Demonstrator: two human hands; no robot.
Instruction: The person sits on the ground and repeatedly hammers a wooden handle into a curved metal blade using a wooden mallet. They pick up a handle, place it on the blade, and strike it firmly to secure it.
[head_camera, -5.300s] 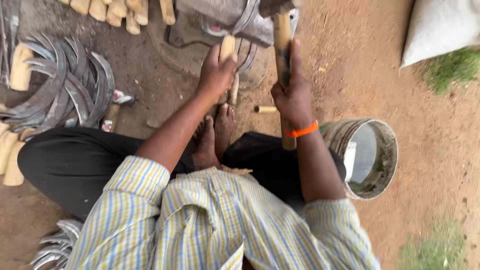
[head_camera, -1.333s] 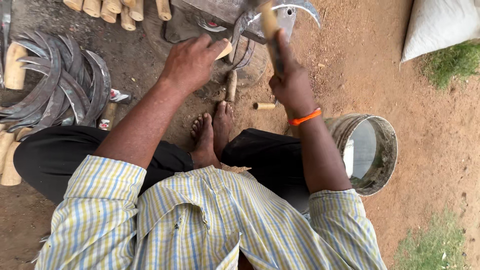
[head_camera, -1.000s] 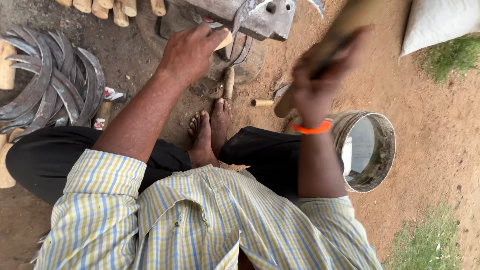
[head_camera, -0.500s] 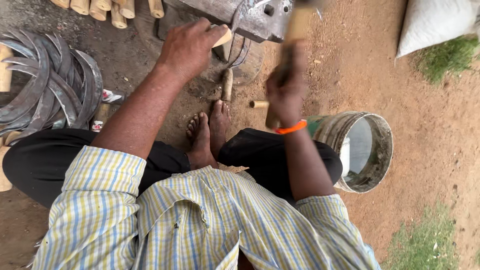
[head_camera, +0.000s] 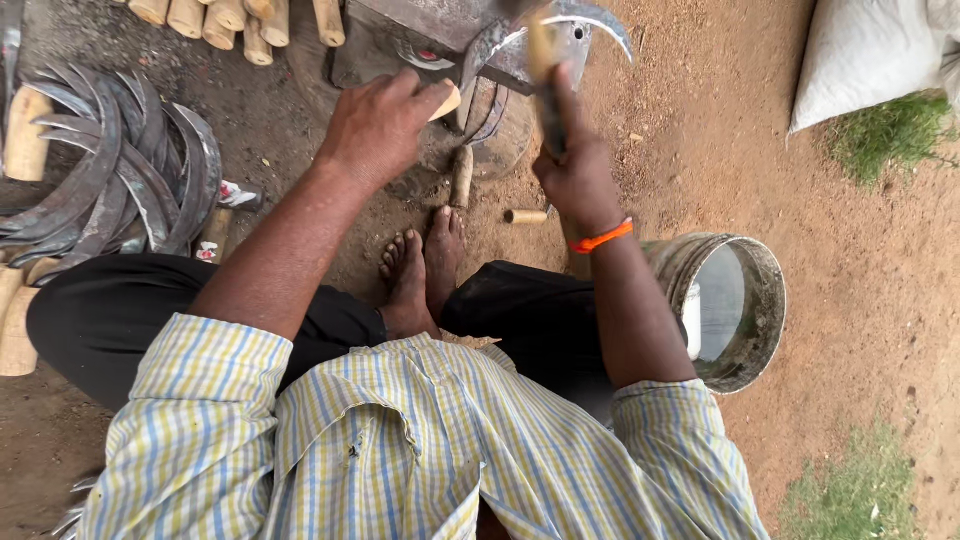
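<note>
I sit on the ground with my feet (head_camera: 420, 265) drawn in. My left hand (head_camera: 375, 125) is closed around a pale wooden handle (head_camera: 447, 99) of a curved sickle blade (head_camera: 590, 18) that lies on a grey metal block (head_camera: 430, 20). My right hand (head_camera: 578, 175), with an orange band at the wrist, grips the wooden shaft of a hammer (head_camera: 545, 70), which points up at the block and is blurred. The hammer's head is at the top edge, over the blade.
A heap of dark curved sickle blades (head_camera: 110, 170) lies at the left. Wooden handles (head_camera: 235, 15) are lined up at the top left, and more lie at the left edge. A metal bucket with water (head_camera: 735, 305) stands at my right. A white sack (head_camera: 870, 55) sits at the top right.
My right hand swung the hammer out to the right and raised it, then brought it back down onto the blade on the block. My left hand kept its hold on the handle.
</note>
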